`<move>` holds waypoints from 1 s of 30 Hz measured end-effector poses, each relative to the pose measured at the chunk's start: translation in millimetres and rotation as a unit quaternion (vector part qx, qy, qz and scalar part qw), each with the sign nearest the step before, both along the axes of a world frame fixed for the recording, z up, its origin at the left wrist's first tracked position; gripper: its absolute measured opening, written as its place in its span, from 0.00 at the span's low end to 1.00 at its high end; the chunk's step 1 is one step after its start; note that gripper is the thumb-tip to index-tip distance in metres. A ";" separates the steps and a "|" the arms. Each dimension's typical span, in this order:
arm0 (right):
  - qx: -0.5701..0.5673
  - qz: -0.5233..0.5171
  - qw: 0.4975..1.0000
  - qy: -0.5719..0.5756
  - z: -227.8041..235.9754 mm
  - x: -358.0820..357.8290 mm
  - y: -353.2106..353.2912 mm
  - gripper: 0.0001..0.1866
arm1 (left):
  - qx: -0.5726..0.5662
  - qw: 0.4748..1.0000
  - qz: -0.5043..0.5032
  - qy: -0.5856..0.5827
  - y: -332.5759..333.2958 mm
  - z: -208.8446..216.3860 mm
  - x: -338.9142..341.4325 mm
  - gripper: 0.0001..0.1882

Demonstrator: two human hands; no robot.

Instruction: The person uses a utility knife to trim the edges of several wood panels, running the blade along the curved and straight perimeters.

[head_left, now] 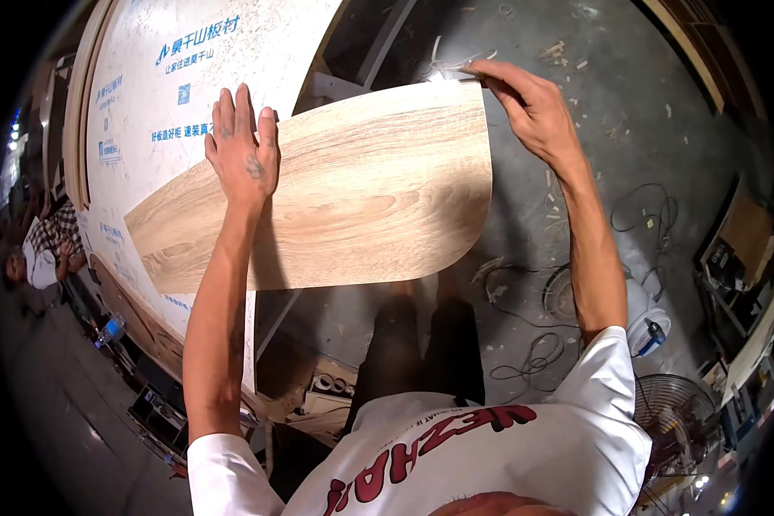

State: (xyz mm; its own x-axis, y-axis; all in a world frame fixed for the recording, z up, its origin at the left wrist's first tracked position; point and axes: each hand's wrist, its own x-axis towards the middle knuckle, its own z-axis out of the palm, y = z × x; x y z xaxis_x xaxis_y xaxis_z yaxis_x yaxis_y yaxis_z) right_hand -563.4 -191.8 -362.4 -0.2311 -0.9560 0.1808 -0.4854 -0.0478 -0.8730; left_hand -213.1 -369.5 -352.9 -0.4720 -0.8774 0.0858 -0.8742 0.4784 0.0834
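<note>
A wood-grain panel with a rounded right end lies partly on a stack of large white boards, and its right part juts out over the floor. My left hand is open, its palm on the panel's far edge and its fingers spread toward the white board. At the panel's far right corner, my right hand is closed, with bent fingertips pinching a thin pale strip that curls away from the edge. The exact grip of the thumb is partly hidden.
Cables and pale scraps litter the grey floor. A fan stands at the lower right, near a white rounded container. Rolls in a box sit below the panel. Another person is at the far left.
</note>
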 end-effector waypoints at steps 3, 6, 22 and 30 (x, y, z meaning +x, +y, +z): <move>-0.027 -0.024 0.998 0.046 -2.9 1.8 4.7 0.17 | 0.008 1.000 -0.002 0.001 1.8 -3.9 -4.8 0.34; -0.064 -0.029 0.988 0.135 -6.8 5.2 18.4 0.17 | 0.010 1.000 0.004 0.000 0.7 -6.9 -4.4 0.35; -0.075 -0.038 0.979 0.185 -4.8 13.6 24.3 0.22 | 0.011 1.000 0.006 0.023 -1.1 -9.4 -1.8 0.37; 0.026 -0.134 0.983 0.123 4.0 127.9 162.2 0.22 | -0.006 0.999 -0.009 0.032 1.4 -4.4 2.1 0.38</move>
State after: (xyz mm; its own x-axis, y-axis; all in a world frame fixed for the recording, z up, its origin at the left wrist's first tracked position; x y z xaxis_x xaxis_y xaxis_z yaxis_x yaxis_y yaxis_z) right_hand -435.5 -29.6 -358.5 -0.4309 -0.8764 0.2153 -0.6719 0.1523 -0.7248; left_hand -211.0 -368.1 -357.3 -0.4806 -0.8677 0.1271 -0.8586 0.4951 0.1331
